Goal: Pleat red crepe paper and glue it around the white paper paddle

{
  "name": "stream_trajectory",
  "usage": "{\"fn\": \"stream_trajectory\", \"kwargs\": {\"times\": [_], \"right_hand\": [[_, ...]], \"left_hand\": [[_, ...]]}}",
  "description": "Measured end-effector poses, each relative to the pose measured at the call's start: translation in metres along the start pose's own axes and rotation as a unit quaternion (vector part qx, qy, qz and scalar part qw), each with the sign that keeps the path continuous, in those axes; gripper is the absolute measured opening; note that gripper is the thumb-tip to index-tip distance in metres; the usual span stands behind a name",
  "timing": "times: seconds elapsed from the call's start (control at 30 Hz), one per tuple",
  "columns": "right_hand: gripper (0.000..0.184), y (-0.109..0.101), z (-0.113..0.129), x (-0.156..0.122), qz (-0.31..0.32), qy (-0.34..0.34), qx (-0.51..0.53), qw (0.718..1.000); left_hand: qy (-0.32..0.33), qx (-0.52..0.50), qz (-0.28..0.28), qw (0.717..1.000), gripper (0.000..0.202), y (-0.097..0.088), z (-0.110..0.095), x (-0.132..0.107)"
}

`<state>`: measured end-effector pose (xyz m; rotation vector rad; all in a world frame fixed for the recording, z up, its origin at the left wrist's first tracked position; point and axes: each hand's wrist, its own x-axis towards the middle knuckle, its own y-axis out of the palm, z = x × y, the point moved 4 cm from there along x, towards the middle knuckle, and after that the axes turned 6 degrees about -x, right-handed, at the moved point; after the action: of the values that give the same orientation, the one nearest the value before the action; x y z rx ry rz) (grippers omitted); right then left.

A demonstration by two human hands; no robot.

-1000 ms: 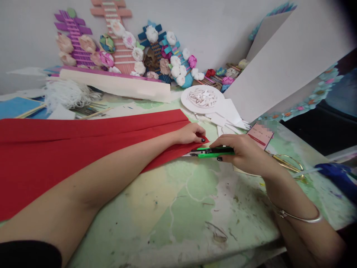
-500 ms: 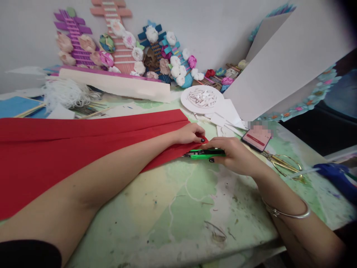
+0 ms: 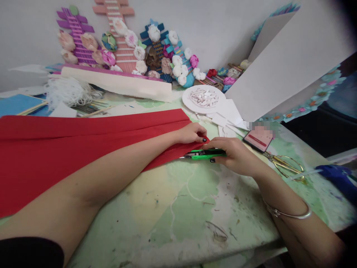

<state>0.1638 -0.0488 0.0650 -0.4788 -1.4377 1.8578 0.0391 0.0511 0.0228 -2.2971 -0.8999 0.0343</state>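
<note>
Red paper creased, pinned flat by left hand, right hand gripping green plastic cutter

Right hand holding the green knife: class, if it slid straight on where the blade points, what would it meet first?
Most likely the red paper, whose edge sits at the green knife tip; just beyond lies the left forearm, though depth is unclear.

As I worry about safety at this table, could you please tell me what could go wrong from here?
The left hand presses the red paper right beside the green cutter in the right hand; a slip could nick its fingers.
The paper's narrow tip may tear or shift under the blade.
</note>
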Motion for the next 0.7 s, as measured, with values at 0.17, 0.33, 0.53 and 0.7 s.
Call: {"fn": "stream_trajectory", "kwargs": {"times": [0.17, 0.33, 0.53, 0.7], "right_hand": [[0.038, 0.005, 0.002, 0.002, 0.007, -0.004, 0.008, 1.0], [0.041, -0.002, 0.001, -0.002, 0.002, -0.006, 0.007, 1.0], [0.042, -0.003, 0.002, -0.002, 0.005, -0.008, -0.003, 1.0], [0.038, 0.006, 0.009, 0.002, 0.011, -0.018, 0.004, 1.0]], "left_hand": [[0.002, 0.009, -0.001, 1.0, 0.003, 0.0, 0.001, 0.001], [0.006, 0.013, 0.003, 1.0, 0.005, -0.001, 0.0, 0.0], [-0.004, 0.012, 0.0, 1.0, 0.003, -0.001, -0.001, 0.0], [-0.01, 0.009, 0.004, 1.0, 0.004, -0.001, 0.0, 0.0]]}}
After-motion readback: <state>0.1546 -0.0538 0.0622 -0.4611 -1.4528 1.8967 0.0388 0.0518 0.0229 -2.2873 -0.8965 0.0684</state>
